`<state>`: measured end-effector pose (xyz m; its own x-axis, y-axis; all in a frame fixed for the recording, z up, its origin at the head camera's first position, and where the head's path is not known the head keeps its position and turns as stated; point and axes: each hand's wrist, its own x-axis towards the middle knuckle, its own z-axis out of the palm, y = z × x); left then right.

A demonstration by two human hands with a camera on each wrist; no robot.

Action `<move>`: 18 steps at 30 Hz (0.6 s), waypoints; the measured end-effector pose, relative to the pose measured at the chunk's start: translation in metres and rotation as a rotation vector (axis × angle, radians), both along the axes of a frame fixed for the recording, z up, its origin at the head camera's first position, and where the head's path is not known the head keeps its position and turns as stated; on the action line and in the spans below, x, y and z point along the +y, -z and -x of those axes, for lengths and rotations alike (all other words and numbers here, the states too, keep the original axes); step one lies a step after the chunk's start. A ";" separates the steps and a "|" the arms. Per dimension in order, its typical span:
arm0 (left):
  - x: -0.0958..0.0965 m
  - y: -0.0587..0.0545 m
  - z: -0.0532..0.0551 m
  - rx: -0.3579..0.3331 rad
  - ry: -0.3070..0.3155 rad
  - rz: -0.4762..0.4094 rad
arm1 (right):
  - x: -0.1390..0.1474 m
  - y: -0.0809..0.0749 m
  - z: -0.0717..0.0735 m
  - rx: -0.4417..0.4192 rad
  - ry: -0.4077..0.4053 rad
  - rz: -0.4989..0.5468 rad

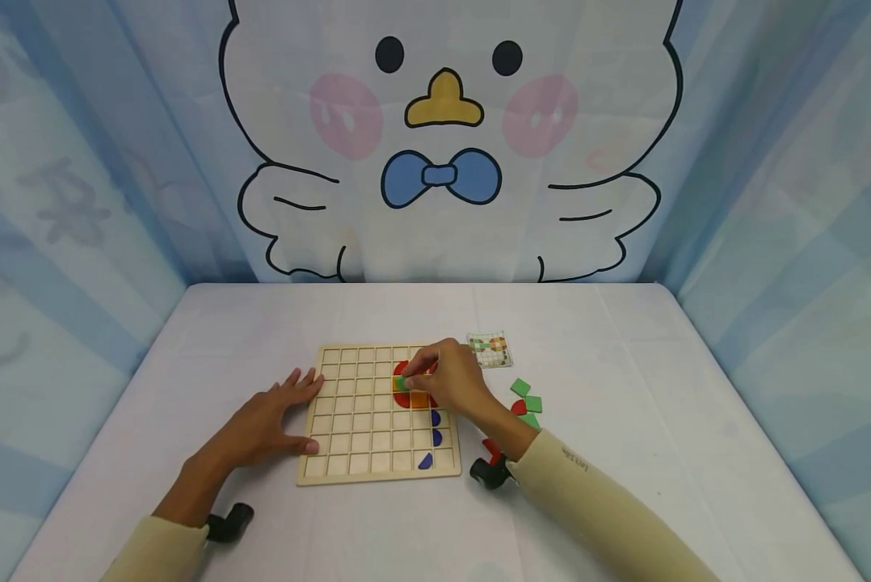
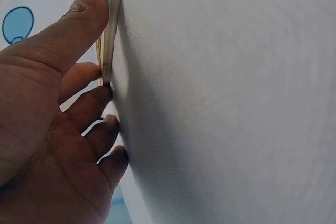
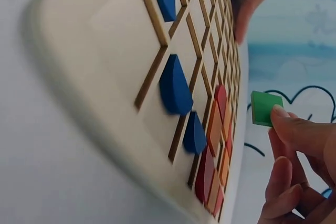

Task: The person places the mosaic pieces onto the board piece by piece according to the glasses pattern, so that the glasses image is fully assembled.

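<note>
A pale wooden grid board [image 1: 360,442] lies on the table. My right hand [image 1: 453,376] pinches a green square tile [image 3: 265,108] between thumb and fingertip, over the upper right of the board. In the right wrist view the tile shows clear of the grid. Red curved pieces [image 1: 401,400] and orange squares [image 1: 419,399] sit together in the cells below that hand, which partly covers them. Three blue curved pieces [image 1: 436,419] lie along the board's right side. My left hand [image 1: 264,420] rests with fingers spread against the board's left edge, thumb at the lower part.
Right of the board are several loose green squares [image 1: 520,387] and a red piece [image 1: 519,407]; another red piece [image 1: 491,447] shows beside the right wrist. A printed pattern card [image 1: 490,349] lies behind the right hand. A printed curtain [image 1: 443,234] hangs behind the white table [image 1: 595,339].
</note>
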<state>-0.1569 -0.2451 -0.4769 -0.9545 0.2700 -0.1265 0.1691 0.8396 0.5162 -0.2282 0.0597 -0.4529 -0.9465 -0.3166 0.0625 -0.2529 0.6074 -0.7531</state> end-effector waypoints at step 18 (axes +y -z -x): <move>-0.001 0.002 0.001 -0.015 -0.016 0.013 | -0.043 0.009 0.015 -0.048 0.036 -0.159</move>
